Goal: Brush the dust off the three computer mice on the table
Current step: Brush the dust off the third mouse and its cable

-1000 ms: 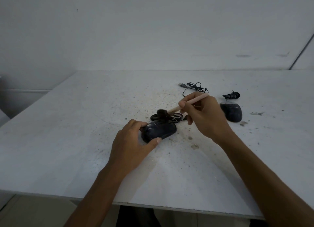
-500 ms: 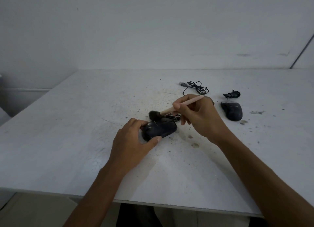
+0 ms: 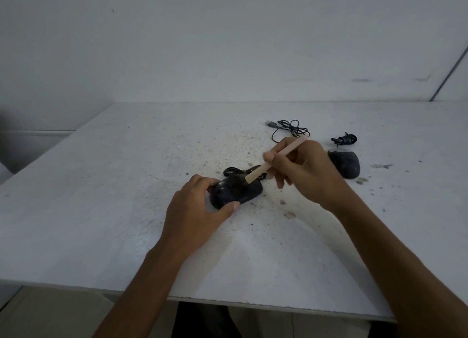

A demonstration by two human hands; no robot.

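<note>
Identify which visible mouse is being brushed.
The centre mouse, held by the left hand, with the brush in the right hand touching it. The far-right mouse lies untouched.

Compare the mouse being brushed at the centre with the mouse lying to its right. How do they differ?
The centre mouse is gripped by the left hand and touched by the brush in the right hand; the right mouse lies untouched. The centre mouse lies crosswise; the right mouse points away. Both are dark and rest on the table.
</note>
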